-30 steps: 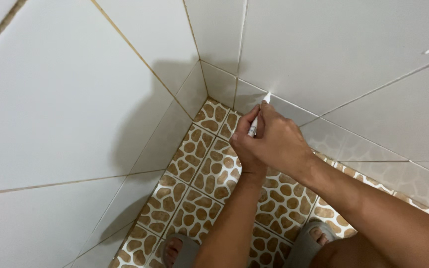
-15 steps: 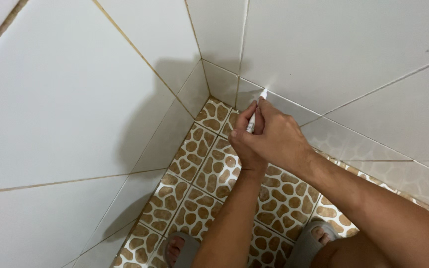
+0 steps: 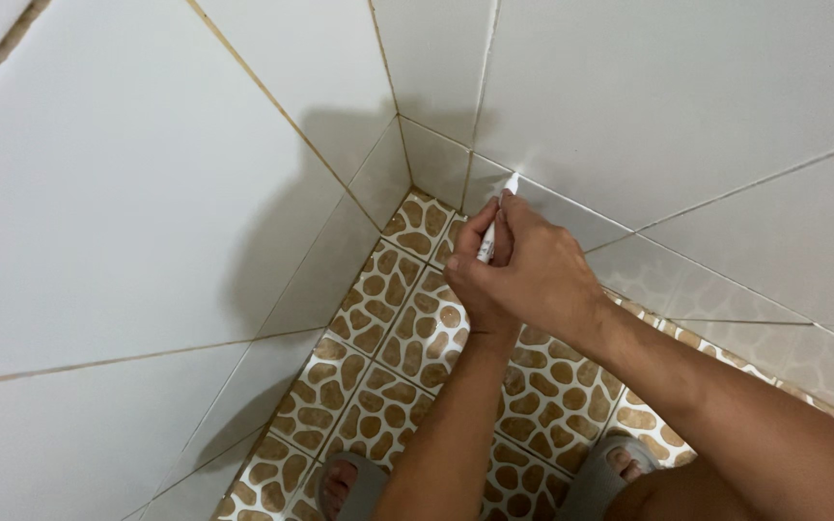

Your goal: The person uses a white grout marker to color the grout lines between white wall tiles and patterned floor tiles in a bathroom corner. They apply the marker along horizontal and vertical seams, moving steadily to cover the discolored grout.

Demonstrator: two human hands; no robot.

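White marker pen sits clenched between both hands in the head view, its pale tip pressed to the grout line that runs along the right-hand wall, close to the corner where the two walls meet the floor. The pen slants up and to the right, its barrel mostly hidden by fingers; only the tip and a short stretch of the body show. The right hand is wrapped around the pen from the right, knuckles towards the camera, thumb laid along the barrel. The left hand lies under and partly behind it, fingers curled up against the pen's lower part, so both hands are grasping the one pen and touching each other. The two forearms cross just below the wrists, the right one running off to the lower right corner, the left one going straight down to the bottom edge.

The right wall and the left wall are clad in large glossy white tiles; the joints on the left wall look yellow-brown, while the joint near the pen tip looks whiter. A shadow of the arms falls on the left wall by the corner. The floor has small square tiles with a brown pebble pattern. At the bottom edge two feet in grey sandals stand on the floor, one on either side of the left forearm.
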